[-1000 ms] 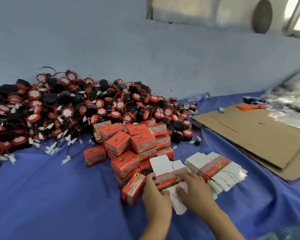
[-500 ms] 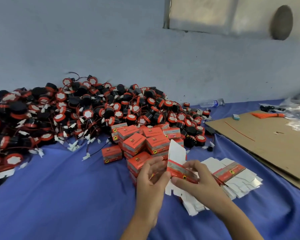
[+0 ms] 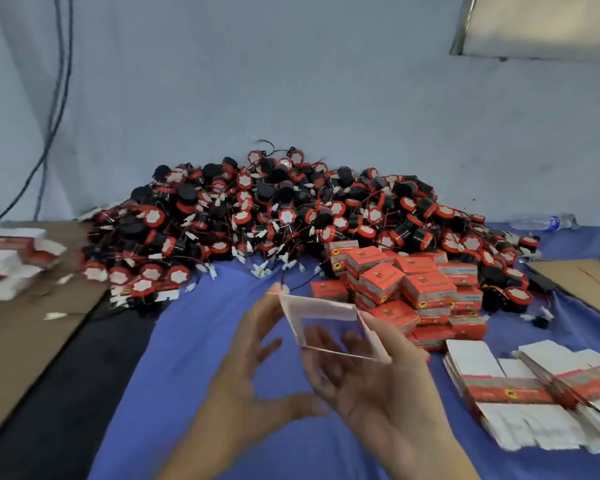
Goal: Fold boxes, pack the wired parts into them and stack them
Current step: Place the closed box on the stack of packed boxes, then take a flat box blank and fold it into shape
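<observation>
I hold one box blank (image 3: 321,311) popped open into a hollow white sleeve, raised above the blue cloth. My right hand (image 3: 371,386) grips its right and lower edges. My left hand (image 3: 246,362) has spread fingers, its fingertips touching the sleeve's upper left corner. A big heap of black and red wired parts (image 3: 291,216) lies behind against the wall. Folded red boxes (image 3: 409,289) are stacked at its front right. Flat box blanks (image 3: 534,393) lie fanned out at the right.
Another stack of blanks (image 3: 11,261) sits on brown cardboard (image 3: 25,330) at the left. A second cardboard sheet (image 3: 582,282) lies at the right edge. A plastic bottle (image 3: 541,222) lies by the wall. Cables (image 3: 54,109) hang down the wall at the left.
The flat blank picked from the pile has been lifted and popped open into a sleeve. The view swung left, so the heap and boxes now sit further right.
</observation>
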Demonstrator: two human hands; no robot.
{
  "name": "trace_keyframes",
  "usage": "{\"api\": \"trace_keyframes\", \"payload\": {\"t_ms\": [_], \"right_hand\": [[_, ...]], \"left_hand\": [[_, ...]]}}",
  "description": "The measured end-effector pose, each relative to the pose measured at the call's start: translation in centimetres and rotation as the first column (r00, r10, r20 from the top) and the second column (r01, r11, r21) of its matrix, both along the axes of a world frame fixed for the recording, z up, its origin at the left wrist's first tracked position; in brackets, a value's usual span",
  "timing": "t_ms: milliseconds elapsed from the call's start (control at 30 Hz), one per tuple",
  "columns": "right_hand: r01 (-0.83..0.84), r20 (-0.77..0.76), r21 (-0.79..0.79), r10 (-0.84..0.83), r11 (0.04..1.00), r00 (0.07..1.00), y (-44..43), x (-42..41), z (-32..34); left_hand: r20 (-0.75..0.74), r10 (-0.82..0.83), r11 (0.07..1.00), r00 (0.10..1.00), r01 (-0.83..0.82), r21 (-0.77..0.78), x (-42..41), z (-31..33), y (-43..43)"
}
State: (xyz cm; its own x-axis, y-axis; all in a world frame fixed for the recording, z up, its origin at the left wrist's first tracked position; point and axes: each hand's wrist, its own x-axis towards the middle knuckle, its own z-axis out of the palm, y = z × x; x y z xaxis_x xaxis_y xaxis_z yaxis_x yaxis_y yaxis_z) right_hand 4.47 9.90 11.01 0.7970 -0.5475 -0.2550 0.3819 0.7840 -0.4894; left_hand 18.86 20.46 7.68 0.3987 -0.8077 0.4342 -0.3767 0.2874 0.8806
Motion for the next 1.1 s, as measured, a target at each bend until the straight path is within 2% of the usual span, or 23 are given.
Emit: {"api": "trace_keyframes", "payload": {"t_ms": [100, 200, 267, 333, 367, 467, 567, 733, 867, 1100], "right_hand": [[-0.115, -0.026, 0.048, 0.116, 0.992, 0.993, 2.2, 2.1, 0.0], [-0.189, -0.106, 0.051, 0.194, 0.981, 0.975, 3.5, 3.1, -0.1], [-0.205, -0.216, -0.052, 0.190, 0.977, 0.958, 4.1, 3.6, 0.2], [-0.147, -0.379, -0.198, 0.063, 0.969, 0.923, 3.8, 4.0, 0.3], [-0.147, -0.410, -0.259, 0.029, 0.955, 0.912, 3.6, 4.0, 0.6], [-0.230, -0.336, -0.252, 0.138, 0.940, 0.932, 2.5, 3.9, 1.0], [-0.328, -0.355, -0.259, 0.226, 0.909, 0.907, 2.0, 3.5, 1.3], [-0.436, -0.385, -0.338, 0.301, 0.834, 0.873, 2.2, 3.2, 1.2], [-0.416, -0.412, -0.403, 0.245, 0.815, 0.878, 2.0, 3.3, 1.2], [-0.445, -0.505, -0.432, 0.199, 0.784, 0.840, 2.0, 2.7, 1.5]], "left_hand": [[0.014, 0.097, 0.990, 0.995, -0.095, -0.101, 1.7, 0.8, 2.0], [0.027, 0.046, 0.997, 0.999, -0.044, -0.059, 3.6, 1.6, 4.3], [-0.028, 0.006, 1.000, 1.000, -0.006, -0.021, 4.1, 1.8, 5.5], [-0.057, -0.023, 1.000, 0.998, 0.024, 0.020, 4.6, 1.7, 6.3], [-0.047, -0.039, 0.997, 0.998, 0.041, 0.059, 4.8, 1.6, 6.7], [0.040, -0.078, 0.982, 0.996, 0.070, 0.174, 5.5, 1.6, 7.6], [0.104, -0.092, 0.969, 0.990, 0.065, 0.238, 5.9, 1.8, 8.1], [0.126, -0.104, 0.964, 0.987, 0.069, 0.258, 6.1, 2.3, 8.4], [0.111, -0.119, 0.966, 0.987, 0.089, 0.241, 5.5, 2.3, 8.2], [0.194, -0.113, 0.969, 0.974, 0.065, 0.237, 4.9, 2.3, 8.1]]}}
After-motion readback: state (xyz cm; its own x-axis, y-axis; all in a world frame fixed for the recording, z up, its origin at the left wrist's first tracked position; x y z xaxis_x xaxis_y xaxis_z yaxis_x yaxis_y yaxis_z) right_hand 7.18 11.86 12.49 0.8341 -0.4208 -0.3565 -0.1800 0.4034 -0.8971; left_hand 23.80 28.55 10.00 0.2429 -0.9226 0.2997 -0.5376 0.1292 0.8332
